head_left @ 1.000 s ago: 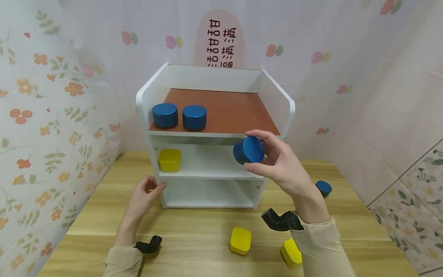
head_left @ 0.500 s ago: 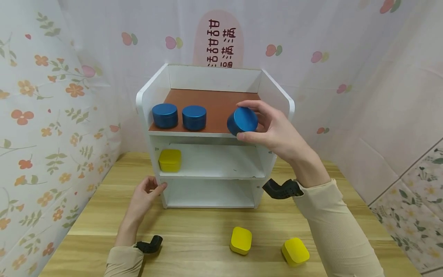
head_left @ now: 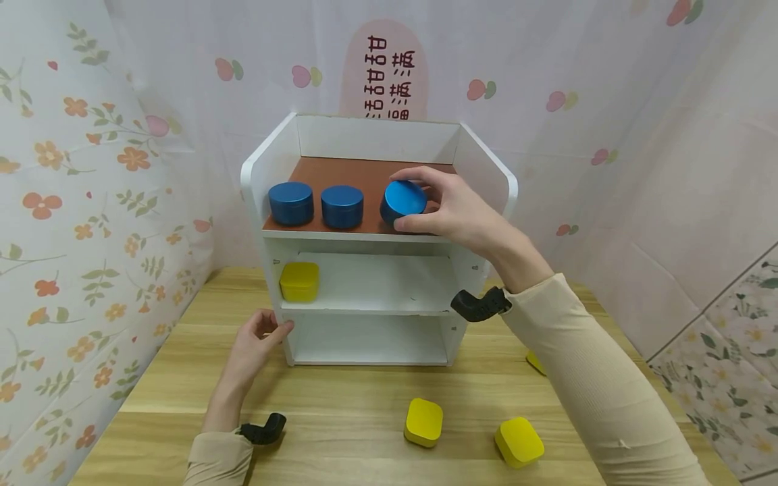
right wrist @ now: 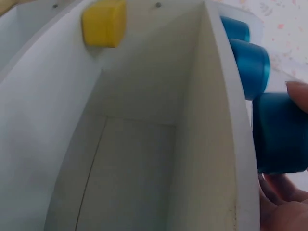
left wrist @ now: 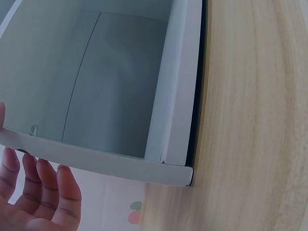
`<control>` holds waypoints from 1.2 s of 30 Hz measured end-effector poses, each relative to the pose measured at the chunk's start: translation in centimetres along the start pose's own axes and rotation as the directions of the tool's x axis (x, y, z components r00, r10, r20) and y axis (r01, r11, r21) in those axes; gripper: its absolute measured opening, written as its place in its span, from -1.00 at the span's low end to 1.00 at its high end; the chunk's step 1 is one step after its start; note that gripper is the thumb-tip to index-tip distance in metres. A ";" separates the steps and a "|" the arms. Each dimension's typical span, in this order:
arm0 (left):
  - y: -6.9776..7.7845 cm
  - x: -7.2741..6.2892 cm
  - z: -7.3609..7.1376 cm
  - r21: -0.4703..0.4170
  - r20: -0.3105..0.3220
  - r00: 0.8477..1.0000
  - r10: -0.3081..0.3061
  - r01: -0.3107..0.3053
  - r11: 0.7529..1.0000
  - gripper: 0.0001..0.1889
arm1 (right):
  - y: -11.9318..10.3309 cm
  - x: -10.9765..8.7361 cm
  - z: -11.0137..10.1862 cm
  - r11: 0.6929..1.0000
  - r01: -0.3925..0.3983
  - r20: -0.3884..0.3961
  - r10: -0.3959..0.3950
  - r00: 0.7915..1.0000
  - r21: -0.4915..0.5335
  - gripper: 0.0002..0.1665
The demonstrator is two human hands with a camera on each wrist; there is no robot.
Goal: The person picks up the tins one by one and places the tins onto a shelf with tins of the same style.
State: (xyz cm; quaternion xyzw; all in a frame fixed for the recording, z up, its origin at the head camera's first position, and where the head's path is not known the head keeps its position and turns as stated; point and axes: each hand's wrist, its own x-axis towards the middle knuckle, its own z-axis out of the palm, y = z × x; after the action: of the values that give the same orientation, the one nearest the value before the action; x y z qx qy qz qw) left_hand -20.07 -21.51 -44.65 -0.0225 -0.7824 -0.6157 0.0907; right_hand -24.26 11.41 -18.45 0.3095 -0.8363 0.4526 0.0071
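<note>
My right hand [head_left: 452, 206] holds a round blue tin [head_left: 403, 201] between thumb and fingers at the front of the shelf unit's brown top. The tin leans slightly; whether its base touches the top, I cannot tell. Left of it, two more blue tins [head_left: 291, 202] [head_left: 342, 206] stand upright in a row. In the right wrist view the held tin [right wrist: 280, 134] is beside that row, past the white top board. My left hand [head_left: 258, 341] grips the left side panel of the white shelf unit [head_left: 371, 337] low down; its fingers [left wrist: 45, 178] lie along the panel's outer face.
A yellow square tin [head_left: 299, 281] sits at the left of the middle shelf. Two yellow tins [head_left: 423, 422] [head_left: 519, 442] lie on the wooden table [head_left: 340, 432] in front. Part of another yellow thing [head_left: 536, 362] shows beside the right sleeve. Raised side walls [head_left: 486, 169] border the top.
My right hand has carried the blue tin up and left, from before the middle shelf to the top, tipping it more upright. A blue tin on the table's right is now hidden by the arm.
</note>
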 end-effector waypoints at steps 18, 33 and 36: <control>0.0 -0.1 -0.1 0.006 -0.004 1.000 0.005 -0.005 1.000 -0.62 | -0.4 1.7 -0.3 0.979 -0.036 0.109 0.059 0.992 -0.203 -0.32; 0.0 -0.1 0.0 0.011 -0.009 1.000 0.013 -0.013 1.000 -0.62 | -0.8 2.1 -0.6 0.978 -0.117 0.178 0.148 0.973 -0.171 -0.40; 0.0 -0.1 0.0 0.014 -0.010 1.000 0.013 -0.013 1.000 -0.62 | -0.9 2.2 -0.8 0.977 -0.115 0.192 0.149 0.970 -0.178 -0.39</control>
State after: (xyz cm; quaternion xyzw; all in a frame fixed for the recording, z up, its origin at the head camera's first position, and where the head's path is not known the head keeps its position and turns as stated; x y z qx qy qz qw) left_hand -19.99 -21.46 -44.69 -0.0238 -0.7860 -0.6098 0.0990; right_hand -25.76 10.54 -16.72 0.2960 -0.8861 0.3467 -0.0833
